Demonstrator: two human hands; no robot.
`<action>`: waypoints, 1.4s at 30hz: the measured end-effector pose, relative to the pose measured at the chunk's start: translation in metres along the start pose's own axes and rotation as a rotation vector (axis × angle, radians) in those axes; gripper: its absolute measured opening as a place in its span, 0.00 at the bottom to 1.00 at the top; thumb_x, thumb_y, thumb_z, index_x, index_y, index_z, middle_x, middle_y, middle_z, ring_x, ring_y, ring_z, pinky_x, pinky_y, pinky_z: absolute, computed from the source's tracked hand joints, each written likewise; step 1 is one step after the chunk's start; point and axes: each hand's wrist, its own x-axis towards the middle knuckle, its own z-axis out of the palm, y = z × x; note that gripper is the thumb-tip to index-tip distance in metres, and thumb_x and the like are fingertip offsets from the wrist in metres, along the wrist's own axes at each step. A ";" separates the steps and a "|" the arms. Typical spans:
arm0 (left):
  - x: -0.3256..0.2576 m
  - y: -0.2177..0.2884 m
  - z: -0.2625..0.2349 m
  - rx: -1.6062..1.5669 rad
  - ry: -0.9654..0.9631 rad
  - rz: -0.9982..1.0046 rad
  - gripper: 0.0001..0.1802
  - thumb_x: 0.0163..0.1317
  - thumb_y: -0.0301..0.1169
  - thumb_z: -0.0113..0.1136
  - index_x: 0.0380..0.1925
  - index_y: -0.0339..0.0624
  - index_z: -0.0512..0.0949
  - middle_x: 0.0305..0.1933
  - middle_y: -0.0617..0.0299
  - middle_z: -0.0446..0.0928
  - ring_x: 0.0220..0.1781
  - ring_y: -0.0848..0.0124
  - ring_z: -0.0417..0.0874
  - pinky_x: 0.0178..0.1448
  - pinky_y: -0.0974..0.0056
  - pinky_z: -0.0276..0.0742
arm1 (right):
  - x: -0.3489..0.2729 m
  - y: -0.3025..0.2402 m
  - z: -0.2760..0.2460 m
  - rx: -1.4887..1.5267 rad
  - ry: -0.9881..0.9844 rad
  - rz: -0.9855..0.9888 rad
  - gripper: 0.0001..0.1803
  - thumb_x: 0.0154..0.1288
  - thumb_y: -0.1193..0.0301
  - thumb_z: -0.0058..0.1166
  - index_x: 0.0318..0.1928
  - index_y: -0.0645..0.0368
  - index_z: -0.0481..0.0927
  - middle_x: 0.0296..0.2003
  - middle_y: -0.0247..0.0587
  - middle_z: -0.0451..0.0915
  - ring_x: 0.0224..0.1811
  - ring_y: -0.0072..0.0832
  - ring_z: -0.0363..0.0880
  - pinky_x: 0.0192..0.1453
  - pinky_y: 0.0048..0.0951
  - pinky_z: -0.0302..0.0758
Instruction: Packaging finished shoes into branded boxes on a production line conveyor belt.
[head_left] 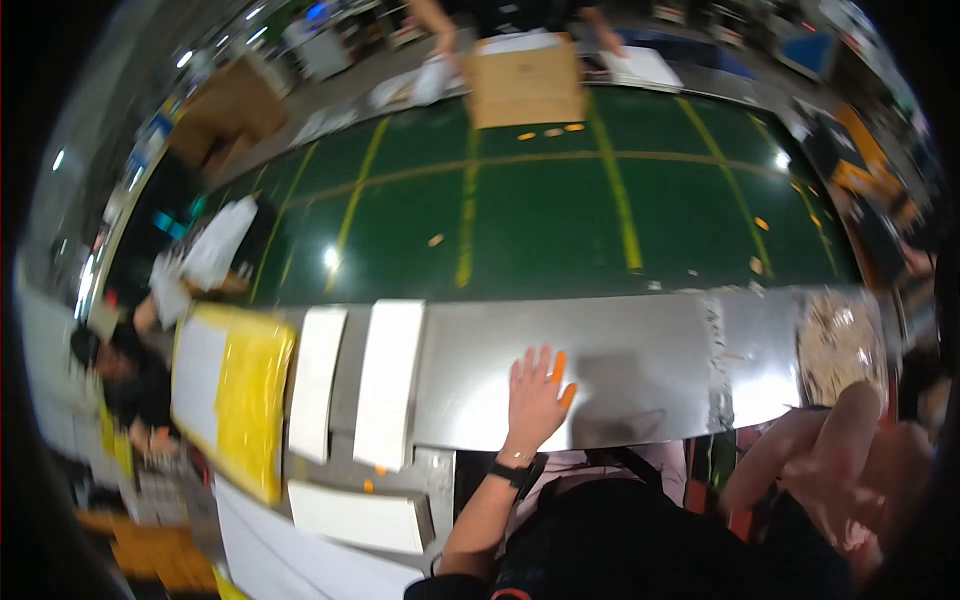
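My left hand lies palm down on the grey metal tabletop, its fingers stretched apart and nothing in them. Orange covers sit on the thumb and one finger, and a dark band circles the wrist. To its left stand two long white flat boxes, side by side. My right arm is smeared by motion at the right edge, beside a clear-wrapped brown bundle. The fingers of that hand cannot be made out, nor whether they hold anything.
Beyond the metal top runs a green surface with yellow lines and small orange scraps. Across it a person handles an open cardboard box. At left lie a yellow-wrapped pack and another white box; another person works there with white plastic.
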 end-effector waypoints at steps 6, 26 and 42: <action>-0.023 -0.018 -0.004 -0.022 0.059 -0.019 0.19 0.62 0.44 0.59 0.33 0.37 0.84 0.72 0.49 0.61 0.74 0.52 0.58 0.75 0.47 0.52 | 0.012 0.059 0.004 -0.511 -0.243 0.185 0.41 0.59 0.44 0.55 0.67 0.54 0.67 0.72 0.58 0.53 0.73 0.54 0.53 0.72 0.51 0.55; -0.010 0.013 -0.012 0.104 -0.056 0.056 0.30 0.63 0.41 0.54 0.61 0.34 0.70 0.67 0.40 0.66 0.70 0.42 0.62 0.74 0.45 0.50 | -0.189 0.204 -0.020 -1.275 -0.051 0.554 0.34 0.64 0.40 0.49 0.64 0.44 0.72 0.66 0.51 0.66 0.68 0.60 0.59 0.72 0.60 0.52; -0.008 0.047 -0.046 0.194 -0.151 0.027 0.28 0.70 0.43 0.47 0.63 0.34 0.69 0.65 0.39 0.68 0.69 0.44 0.63 0.75 0.47 0.53 | -0.195 0.206 -0.020 -1.234 0.075 0.432 0.33 0.64 0.44 0.52 0.63 0.46 0.72 0.67 0.48 0.65 0.68 0.54 0.61 0.69 0.54 0.59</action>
